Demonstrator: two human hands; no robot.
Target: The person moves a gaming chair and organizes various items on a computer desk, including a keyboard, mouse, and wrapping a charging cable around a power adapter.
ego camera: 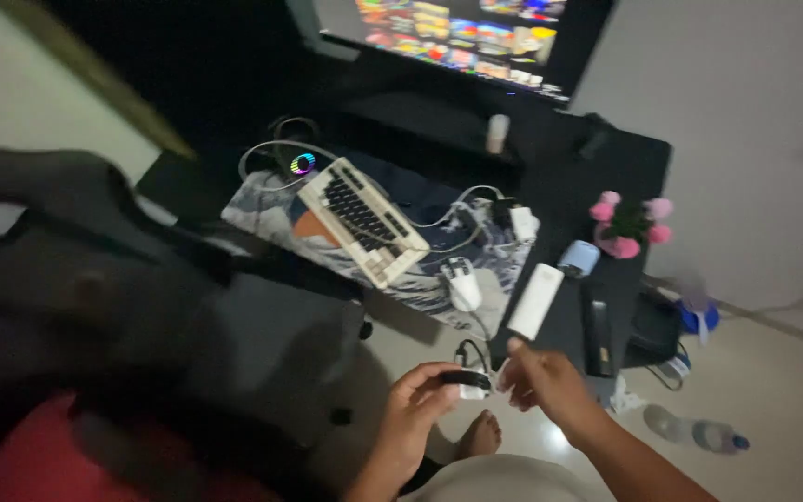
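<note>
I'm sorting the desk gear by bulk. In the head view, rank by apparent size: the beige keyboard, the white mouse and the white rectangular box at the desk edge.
1. Beige keyboard, clearly largest.
2. White rectangular box.
3. White mouse, smallest, though not far off the box. The box lies slightly nearer the camera, so that gap is unsure.

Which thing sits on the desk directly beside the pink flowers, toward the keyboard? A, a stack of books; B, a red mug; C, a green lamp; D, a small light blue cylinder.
D: a small light blue cylinder lies on the black desk just left of the pink flowers, on the side of the beige keyboard.
</note>
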